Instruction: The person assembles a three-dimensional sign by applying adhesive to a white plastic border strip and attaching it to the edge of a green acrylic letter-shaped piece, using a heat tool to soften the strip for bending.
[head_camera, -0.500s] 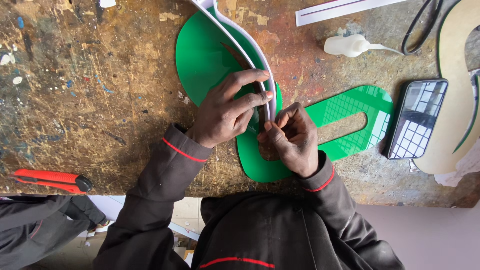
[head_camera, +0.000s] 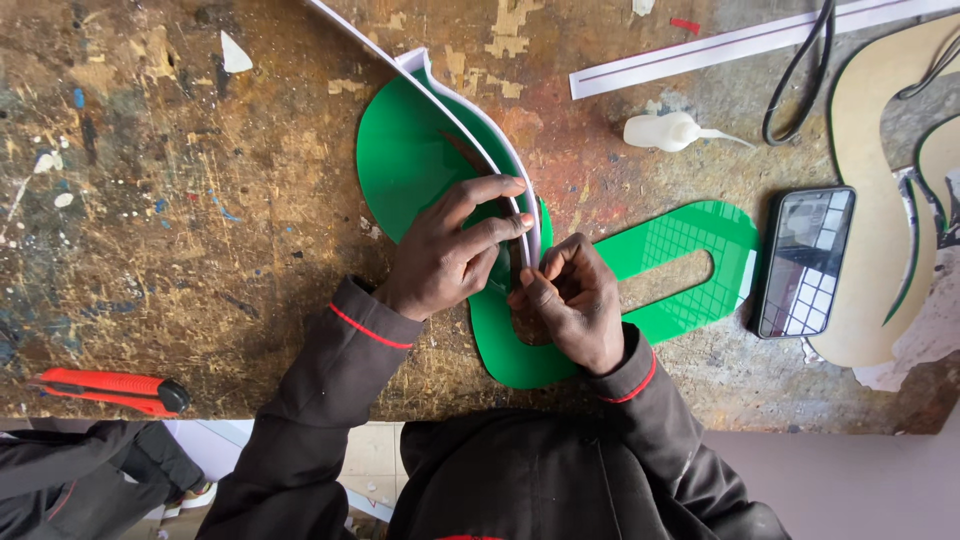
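Green acrylic cutout (head_camera: 410, 170), a curved letter-like shape with a slotted arm, lies flat on the paint-stained tabletop (head_camera: 180, 250) near its front edge. A thin white strip (head_camera: 470, 130) stands on edge along the cutout's curved rim and runs off toward the far edge. The left hand (head_camera: 450, 255) presses the strip against the rim, its grip closed on the strip. The right hand (head_camera: 570, 300) pinches the strip's lower end, touching the left fingertips. A phone (head_camera: 805, 260) lies to the right, a small white glue bottle (head_camera: 665, 130) beyond it, and a red utility knife (head_camera: 105, 390) at the front left corner.
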